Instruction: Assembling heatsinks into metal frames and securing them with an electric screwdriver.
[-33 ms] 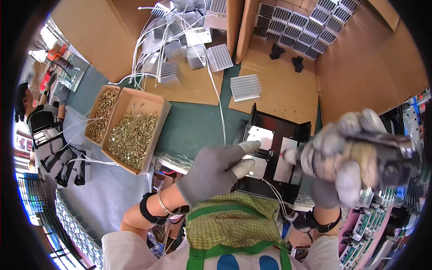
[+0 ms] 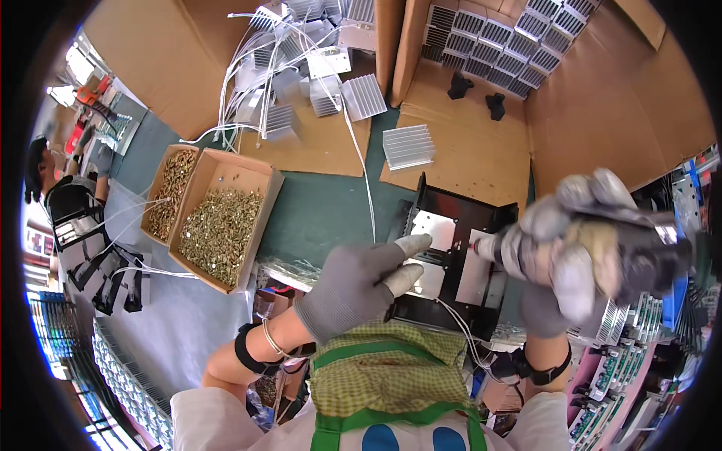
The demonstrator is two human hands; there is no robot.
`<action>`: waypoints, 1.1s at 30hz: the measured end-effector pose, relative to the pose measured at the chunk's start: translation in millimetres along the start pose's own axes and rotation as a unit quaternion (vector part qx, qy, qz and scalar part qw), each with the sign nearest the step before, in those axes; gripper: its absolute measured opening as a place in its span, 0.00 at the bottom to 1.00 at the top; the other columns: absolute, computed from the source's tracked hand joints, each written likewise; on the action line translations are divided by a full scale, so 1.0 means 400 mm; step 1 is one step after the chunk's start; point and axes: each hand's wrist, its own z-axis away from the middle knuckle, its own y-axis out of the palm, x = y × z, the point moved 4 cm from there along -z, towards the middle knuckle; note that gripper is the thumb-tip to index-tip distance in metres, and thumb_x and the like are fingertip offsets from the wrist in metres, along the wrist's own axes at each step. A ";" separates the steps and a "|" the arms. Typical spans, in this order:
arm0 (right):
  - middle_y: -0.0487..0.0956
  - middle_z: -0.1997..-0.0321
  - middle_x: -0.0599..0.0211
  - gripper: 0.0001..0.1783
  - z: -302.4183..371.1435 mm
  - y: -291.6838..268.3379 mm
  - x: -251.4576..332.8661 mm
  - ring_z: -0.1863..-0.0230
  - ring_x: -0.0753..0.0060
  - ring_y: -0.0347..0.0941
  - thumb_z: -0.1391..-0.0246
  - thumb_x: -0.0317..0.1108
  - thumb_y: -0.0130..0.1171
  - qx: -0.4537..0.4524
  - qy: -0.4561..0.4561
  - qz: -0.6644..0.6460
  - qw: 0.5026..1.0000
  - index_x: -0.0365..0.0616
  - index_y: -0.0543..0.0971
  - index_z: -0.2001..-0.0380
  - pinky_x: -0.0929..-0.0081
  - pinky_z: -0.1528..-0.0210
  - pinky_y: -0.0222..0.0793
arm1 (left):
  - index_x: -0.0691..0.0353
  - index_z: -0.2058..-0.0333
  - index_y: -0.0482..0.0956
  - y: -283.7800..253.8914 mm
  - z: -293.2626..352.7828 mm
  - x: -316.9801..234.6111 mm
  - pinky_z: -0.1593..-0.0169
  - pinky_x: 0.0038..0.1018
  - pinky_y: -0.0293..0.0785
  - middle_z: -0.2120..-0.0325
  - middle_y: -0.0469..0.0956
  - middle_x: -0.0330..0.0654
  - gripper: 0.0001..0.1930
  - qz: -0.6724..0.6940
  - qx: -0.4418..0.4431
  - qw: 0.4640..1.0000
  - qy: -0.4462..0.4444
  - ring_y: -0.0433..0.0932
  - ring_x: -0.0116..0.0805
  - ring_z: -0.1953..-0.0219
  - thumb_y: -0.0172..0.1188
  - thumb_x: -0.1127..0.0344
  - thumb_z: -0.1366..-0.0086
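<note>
A black metal chassis (image 2: 445, 278) with silver plates lies on the table before me. My left hand (image 2: 361, 278), in a grey glove with pale fingertips, rests at its left side. The thumb and index finger are spread over the silver plates (image 2: 434, 228), with nothing visible between them. My right hand (image 2: 564, 248), gloved too, is wrapped round a power screwdriver (image 2: 643, 259), slightly blurred. The tool lies nearly level, its tip pointing left over the right-hand silver plate (image 2: 474, 272); whether it touches is unclear. White wires (image 2: 460, 319) come from the chassis's near edge.
Two cardboard boxes of screws (image 2: 222, 237) stand left. Finned heatsinks with white cables (image 2: 308, 83) are heaped at the back; more heatsinks (image 2: 489, 45) are stacked in a carton. A single heatsink (image 2: 408, 146) lies beyond the chassis. Another person (image 2: 68, 177) sits at far left.
My right hand and the screwdriver have shifted slightly, the tip a little farther from me. The left hand is almost unchanged.
</note>
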 end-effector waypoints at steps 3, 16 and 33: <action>0.67 0.46 0.46 0.28 0.002 -0.053 -0.069 0.60 0.47 0.73 0.40 0.40 0.46 -0.046 -0.019 0.197 0.979 0.35 0.57 0.41 0.55 0.66 0.76 | 0.65 0.58 0.79 0.017 -0.006 0.006 0.74 0.27 0.71 0.82 0.76 0.48 0.14 -0.089 0.005 0.995 0.040 0.75 0.37 0.81 0.61 0.70 0.44; 0.69 0.50 0.45 0.34 -0.019 -0.155 -0.174 0.62 0.56 0.74 0.44 0.50 0.47 -0.088 0.055 0.291 0.951 0.37 0.58 0.42 0.67 0.62 0.76 | 0.66 0.63 0.80 0.034 -0.011 0.018 0.77 0.26 0.70 0.82 0.76 0.49 0.11 -0.067 -0.078 0.993 0.050 0.75 0.37 0.83 0.60 0.74 0.47; 0.69 0.59 0.53 0.36 -0.073 -0.002 -0.036 0.82 0.72 0.62 0.41 0.40 0.46 0.197 0.067 -0.123 0.970 0.47 0.44 0.35 0.53 0.71 0.68 | 0.65 0.55 0.75 0.025 0.023 0.015 0.75 0.20 0.66 0.77 0.74 0.36 0.14 0.203 0.012 0.957 -0.207 0.69 0.25 0.82 0.54 0.67 0.38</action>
